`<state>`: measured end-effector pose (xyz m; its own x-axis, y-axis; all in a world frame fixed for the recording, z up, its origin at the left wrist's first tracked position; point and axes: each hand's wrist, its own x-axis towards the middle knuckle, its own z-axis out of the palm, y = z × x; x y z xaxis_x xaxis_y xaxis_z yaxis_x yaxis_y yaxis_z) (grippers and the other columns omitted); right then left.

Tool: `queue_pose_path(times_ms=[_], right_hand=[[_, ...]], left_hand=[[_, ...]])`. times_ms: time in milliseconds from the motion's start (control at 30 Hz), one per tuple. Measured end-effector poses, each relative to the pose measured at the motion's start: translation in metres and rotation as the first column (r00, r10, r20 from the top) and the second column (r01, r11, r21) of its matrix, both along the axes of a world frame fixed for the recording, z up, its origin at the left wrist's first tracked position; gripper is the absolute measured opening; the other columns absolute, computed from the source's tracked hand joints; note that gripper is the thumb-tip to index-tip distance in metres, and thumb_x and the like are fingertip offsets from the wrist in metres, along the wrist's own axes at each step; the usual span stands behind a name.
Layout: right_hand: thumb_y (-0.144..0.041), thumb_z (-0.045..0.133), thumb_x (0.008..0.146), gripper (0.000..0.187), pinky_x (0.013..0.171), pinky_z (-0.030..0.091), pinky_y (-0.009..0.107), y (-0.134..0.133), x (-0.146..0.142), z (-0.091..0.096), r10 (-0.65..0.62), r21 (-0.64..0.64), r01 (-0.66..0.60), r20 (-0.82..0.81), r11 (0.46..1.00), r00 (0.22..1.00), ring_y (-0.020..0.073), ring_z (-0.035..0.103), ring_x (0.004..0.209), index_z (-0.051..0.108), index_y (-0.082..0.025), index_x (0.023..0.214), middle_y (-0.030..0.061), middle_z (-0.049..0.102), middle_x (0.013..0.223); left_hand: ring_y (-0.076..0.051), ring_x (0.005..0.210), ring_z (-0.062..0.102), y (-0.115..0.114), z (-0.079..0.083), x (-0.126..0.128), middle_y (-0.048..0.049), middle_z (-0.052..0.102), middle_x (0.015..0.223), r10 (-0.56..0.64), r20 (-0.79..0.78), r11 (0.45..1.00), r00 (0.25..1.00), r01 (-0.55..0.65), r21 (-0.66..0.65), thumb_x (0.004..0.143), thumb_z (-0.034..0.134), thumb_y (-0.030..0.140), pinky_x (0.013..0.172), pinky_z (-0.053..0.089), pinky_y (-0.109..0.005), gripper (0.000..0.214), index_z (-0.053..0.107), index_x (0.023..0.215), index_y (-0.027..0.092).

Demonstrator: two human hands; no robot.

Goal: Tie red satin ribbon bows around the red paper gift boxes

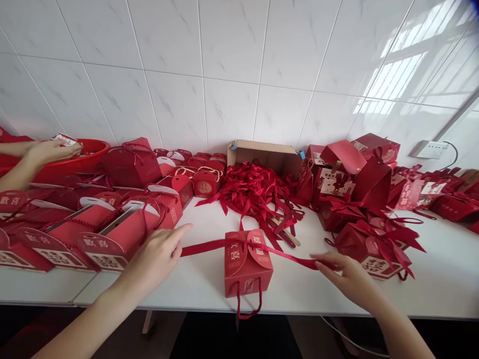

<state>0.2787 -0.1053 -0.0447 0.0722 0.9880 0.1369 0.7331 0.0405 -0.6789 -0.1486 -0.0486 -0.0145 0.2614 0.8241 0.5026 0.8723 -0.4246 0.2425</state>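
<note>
A red gift box (249,271) with gold lettering stands at the front of the white table, its rope handle hanging over the edge. Across its closed top runs a red ribbon (209,246), crossed at the middle of the lid. My left hand (159,257) grips the ribbon's left end, the index finger stretched out. On the other side, my right hand (342,271) pinches the right end between thumb and fingers. Both ends look fairly taut and stretch outward from the box. Behind the box lies a pile of loose red ribbons (256,187), spilling out of a cardboard box (269,145).
Rows of red boxes (108,224) crowd the left side. Several ribbon-tied boxes (374,244) are heaped at the right. Another person's hands (48,152) hold a small packet over a red basin (92,148). A power strip (429,149) sits against the tiled wall.
</note>
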Motion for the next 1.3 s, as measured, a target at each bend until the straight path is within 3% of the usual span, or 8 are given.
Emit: queue_pose_path(times_ms=[100,200,333,600,700,900,1133,1300], right_hand=[[-0.047,0.056,0.084,0.043,0.08,0.053,0.041,0.005,-0.019,0.01,-0.092,0.254,0.086,0.009,0.963,0.996,0.0285,0.063,0.099,0.064,-0.02,0.117,0.0126,0.064,0.116],[-0.044,0.053,0.09,0.035,0.086,0.053,0.038,0.011,-0.053,0.028,0.099,0.36,-0.067,-0.071,0.93,0.993,0.0245,0.062,0.103,0.062,-0.022,0.115,0.0111,0.062,0.117],[-0.044,0.062,0.085,0.054,0.103,0.045,0.04,0.015,-0.096,0.04,0.413,0.285,-0.393,-0.014,0.874,0.911,0.0261,0.046,0.129,0.05,-0.024,0.134,0.0107,0.049,0.139],[-0.048,0.058,0.087,0.057,0.092,0.053,0.041,0.02,-0.11,0.028,0.421,0.136,-0.398,-0.247,0.907,0.873,0.0277,0.046,0.128,0.047,-0.025,0.137,0.0129,0.042,0.144],[-0.051,0.056,0.087,0.048,0.065,0.054,0.029,0.022,-0.106,0.024,0.308,0.046,-0.318,-0.411,0.947,0.858,0.0192,0.062,0.092,0.051,-0.022,0.125,0.0127,0.053,0.124],[-0.061,0.055,0.084,0.048,0.048,0.026,0.022,0.033,-0.099,0.029,0.334,-0.148,-0.445,-0.468,0.883,0.818,0.008,0.034,0.052,0.045,-0.018,0.064,-0.0043,0.04,0.058],[-0.059,0.068,0.074,0.051,0.046,0.013,0.024,0.042,-0.081,0.027,0.278,-0.152,-0.422,-0.55,0.894,0.788,0.0058,0.019,0.048,0.04,-0.019,0.059,-0.0082,0.029,0.052],[-0.051,0.073,0.073,0.041,0.048,0.024,0.022,0.039,-0.079,0.022,0.244,-0.098,-0.484,-0.767,0.87,0.594,0.0065,0.034,0.049,0.053,-0.017,0.063,-0.0051,0.041,0.053]], left_hand=[[-0.029,0.094,0.059,-0.004,0.007,0.02,-0.0092,0.067,0.093,-0.058,-0.05,0.98,0.997,0.067,0.188,0.085,0.047,0.023,0.088,0.045,-0.043,0.022,0.065,0.098,0.019],[-0.024,0.099,0.058,-0.009,0.015,0.05,-0.0074,0.063,0.098,-0.186,0.2,0.977,0.962,0.16,0.14,0.087,0.051,0.025,0.09,0.047,-0.038,0.011,0.059,0.092,0.02],[-0.02,0.104,0.057,-0.013,0.012,0.084,-0.0041,0.06,0.105,-0.251,0.454,0.942,0.855,0.324,-0.088,0.085,0.056,0.026,0.092,0.048,-0.034,0.014,0.054,0.099,0.023],[-0.022,0.109,0.053,-0.013,-0.001,0.093,-0.0055,0.053,0.113,-0.12,0.557,0.895,0.822,0.333,-0.298,0.08,0.061,0.029,0.089,0.048,-0.036,0.028,0.048,0.104,0.024],[-0.023,0.101,0.055,-0.012,0.0,0.089,-0.0059,0.054,0.11,0.018,0.528,0.887,0.849,0.23,-0.4,0.075,0.067,0.042,0.081,0.049,-0.036,0.039,0.046,0.102,0.023],[-0.02,0.077,0.059,-0.009,0.008,0.085,-0.0016,0.064,0.08,-0.018,0.618,0.676,0.786,0.465,-0.572,0.079,0.061,0.052,0.07,0.046,-0.029,0.033,0.06,0.079,0.019],[-0.009,0.053,0.026,0.0,0.006,0.072,0.007,0.023,0.055,0.012,0.557,0.78,0.831,0.34,-0.525,0.071,0.066,0.052,0.049,0.021,-0.024,0.053,0.027,0.054,0.02],[-0.013,0.06,0.041,-0.001,0.01,0.069,0.0047,0.042,0.064,-0.005,0.503,0.835,0.864,0.28,-0.473,0.071,0.067,0.048,0.057,0.034,-0.025,0.038,0.043,0.064,0.02]])
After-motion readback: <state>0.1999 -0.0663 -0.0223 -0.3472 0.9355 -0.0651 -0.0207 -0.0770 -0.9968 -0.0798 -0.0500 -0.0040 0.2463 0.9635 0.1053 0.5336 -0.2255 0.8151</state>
